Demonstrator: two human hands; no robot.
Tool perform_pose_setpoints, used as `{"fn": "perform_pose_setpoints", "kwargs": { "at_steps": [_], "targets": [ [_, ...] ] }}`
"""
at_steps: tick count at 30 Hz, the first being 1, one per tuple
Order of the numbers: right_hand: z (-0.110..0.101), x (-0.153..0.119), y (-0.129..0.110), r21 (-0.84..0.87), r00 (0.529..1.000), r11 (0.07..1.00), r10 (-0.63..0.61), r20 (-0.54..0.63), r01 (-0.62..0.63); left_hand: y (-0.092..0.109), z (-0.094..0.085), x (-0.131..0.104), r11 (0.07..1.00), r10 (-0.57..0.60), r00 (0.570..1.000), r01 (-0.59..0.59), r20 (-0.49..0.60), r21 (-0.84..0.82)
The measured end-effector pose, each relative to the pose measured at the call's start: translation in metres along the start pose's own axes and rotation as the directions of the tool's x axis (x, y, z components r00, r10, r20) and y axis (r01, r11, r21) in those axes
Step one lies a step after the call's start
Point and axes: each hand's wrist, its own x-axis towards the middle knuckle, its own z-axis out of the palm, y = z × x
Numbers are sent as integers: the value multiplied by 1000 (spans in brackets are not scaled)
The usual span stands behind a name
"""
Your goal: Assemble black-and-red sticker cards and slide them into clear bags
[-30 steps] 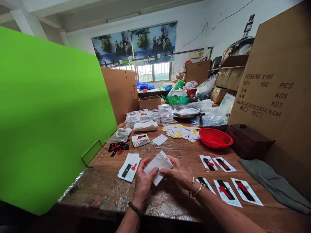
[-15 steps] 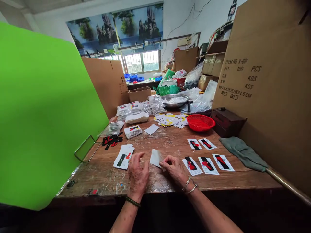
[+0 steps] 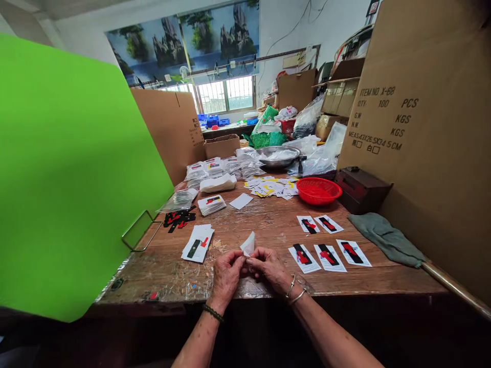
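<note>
Where left grip [image 3: 226,275] meets right grip [image 3: 272,267], white sheet [image 3: 248,244] pinched, jutting beyond.

On the tall carton [image 3: 425,171] at your right, you can read ITEM NO X-68, though the angle makes that last number a little uncertain. Below it you see QTY: 100 PCS, then G.W. and N.W., each with KGS. Under those stands MEAS:43X26.5X34.5CM, and beneath, 黑 and 白, each beside a printed square. The brown carton [image 3: 169,128] at your left and the white cards [image 3: 334,268] near your right hand [image 3: 273,267] bear print too small to read.
</note>
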Motion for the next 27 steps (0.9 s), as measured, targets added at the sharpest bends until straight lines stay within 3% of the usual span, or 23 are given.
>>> {"fn": "perform_pose_setpoints", "kwargs": {
  "at_steps": [3,6,10,13,15,17,19,20,21,23,25,27],
  "targets": [
    [4,1,8,-217,980,967,-162,-116,134,-1,3,1,946,159,985,-131,-72,296],
    [8,-2,18,-446,910,869,-344,-233,214,1,8,3,837,236,964,-140,-118,529],
    [13,-5,25,-569,840,792,-451,-302,221,8,15,4,752,233,962,-87,-140,654],
    [13,-5,23,-607,794,740,-540,-279,289,19,22,-3,737,329,941,-207,-74,644],
    [10,-2,19,-572,789,735,-570,-231,363,26,27,-12,763,398,917,-323,-14,560],
    [4,3,12,-488,809,791,-532,-248,370,31,29,-21,853,369,929,-339,1,397],
    [-1,7,4,-328,850,895,-408,-334,301,32,30,-29,980,177,983,-171,-48,101],
    [-2,8,1,-208,870,941,-327,-368,265,31,30,-31,994,43,997,-48,-56,-99],
    [-1,8,-2,-72,893,969,-247,-376,237,30,29,-33,951,-77,996,63,-35,-302],
    [5,5,-6,180,951,966,-131,-279,186,27,29,-33,773,-201,978,188,48,-606],
    [15,-2,-5,294,992,951,-70,-106,98,24,30,-29,634,-216,971,217,100,-742],
    [23,-9,-2,256,999,966,-40,-17,43,25,33,-23,546,-234,969,198,79,-814]
  ]
}}
